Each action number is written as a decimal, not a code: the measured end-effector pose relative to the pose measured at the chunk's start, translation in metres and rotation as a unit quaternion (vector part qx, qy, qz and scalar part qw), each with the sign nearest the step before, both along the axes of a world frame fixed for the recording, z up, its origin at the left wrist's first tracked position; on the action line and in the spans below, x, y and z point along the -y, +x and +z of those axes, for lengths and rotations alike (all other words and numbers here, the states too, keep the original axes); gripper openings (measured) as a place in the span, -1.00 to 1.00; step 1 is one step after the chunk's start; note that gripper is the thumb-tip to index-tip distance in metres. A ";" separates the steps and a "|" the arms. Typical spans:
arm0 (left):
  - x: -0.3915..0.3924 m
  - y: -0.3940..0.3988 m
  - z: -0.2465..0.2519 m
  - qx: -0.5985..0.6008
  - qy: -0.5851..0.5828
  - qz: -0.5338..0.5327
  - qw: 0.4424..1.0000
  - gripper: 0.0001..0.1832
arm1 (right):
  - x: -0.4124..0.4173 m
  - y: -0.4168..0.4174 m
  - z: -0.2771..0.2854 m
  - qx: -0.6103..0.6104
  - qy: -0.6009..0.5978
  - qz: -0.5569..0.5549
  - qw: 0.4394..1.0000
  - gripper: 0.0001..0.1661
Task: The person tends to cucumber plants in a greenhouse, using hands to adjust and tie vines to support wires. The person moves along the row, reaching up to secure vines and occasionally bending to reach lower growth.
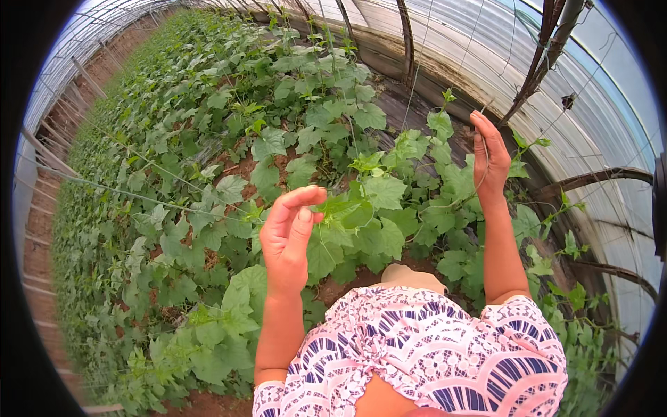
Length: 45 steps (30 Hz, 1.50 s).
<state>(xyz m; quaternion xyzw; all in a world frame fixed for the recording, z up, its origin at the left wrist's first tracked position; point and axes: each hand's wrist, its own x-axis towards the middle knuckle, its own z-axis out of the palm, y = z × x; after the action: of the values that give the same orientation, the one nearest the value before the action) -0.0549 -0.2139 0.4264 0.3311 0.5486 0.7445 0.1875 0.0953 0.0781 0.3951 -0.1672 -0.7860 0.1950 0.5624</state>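
Note:
My left hand (289, 237) is raised in front of my body with its fingers curled over and the thumb close to them. Its fingertips meet the young leaves of a cucumber-like vine (351, 211); whether they pinch a stem is hidden. Higher and to the right is my right hand (491, 159), with fingers together and the thumb alongside. A thin twine (461, 200) passes between that thumb and the fingers, then slants down left into the foliage. Broad green leaves (385, 193) fill the space between both hands.
Dense rows of vines (172, 156) stretch left and away. Taut strings (130, 195) cross from the left, and others hang vertically. At right, curved greenhouse ribs (594, 180) and a slanting pole (544, 62) stand before plastic sheeting (615, 135). Brown soil (338, 286) shows below.

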 end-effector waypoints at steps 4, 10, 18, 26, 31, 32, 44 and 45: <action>-0.046 -0.031 0.024 0.043 0.126 0.105 0.986 -0.69 | -0.063 -0.025 0.003 -0.042 -0.047 0.028 0.998 -0.70; -0.127 -0.110 0.048 0.117 0.181 0.090 0.972 -0.67 | -0.185 -0.093 0.011 0.098 0.156 -0.044 0.982 -0.73; -0.240 -0.177 0.040 0.083 -0.002 -0.061 0.995 -0.60 | -0.271 -0.195 0.060 0.173 0.237 -0.057 0.954 -0.86; -0.329 -0.201 0.114 0.134 0.134 -0.245 0.951 -0.53 | -0.169 -0.312 0.189 -0.034 0.234 0.139 0.962 -0.82; -0.326 -0.220 0.142 0.023 0.087 0.032 0.995 -0.86 | -0.192 -0.361 0.204 -0.102 0.077 0.136 0.982 -0.81; -0.324 -0.225 0.147 -0.008 0.099 0.036 0.994 -0.86 | -0.204 -0.374 0.208 -0.118 0.057 0.140 0.982 -0.80; -0.288 -0.223 0.285 -0.271 0.097 0.109 0.951 -0.84 | -0.169 -0.387 0.396 -0.377 -0.132 0.417 0.816 -0.69; -0.287 -0.223 0.291 -0.267 0.102 0.111 0.952 -0.85 | -0.165 -0.388 0.401 -0.378 -0.141 0.441 0.802 -0.68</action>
<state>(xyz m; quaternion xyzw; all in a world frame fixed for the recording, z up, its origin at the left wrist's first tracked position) -0.2780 0.0727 0.7172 0.4721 0.5327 0.6973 -0.0843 -0.2928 0.2436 0.7964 0.2072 -0.4641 0.5784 0.6381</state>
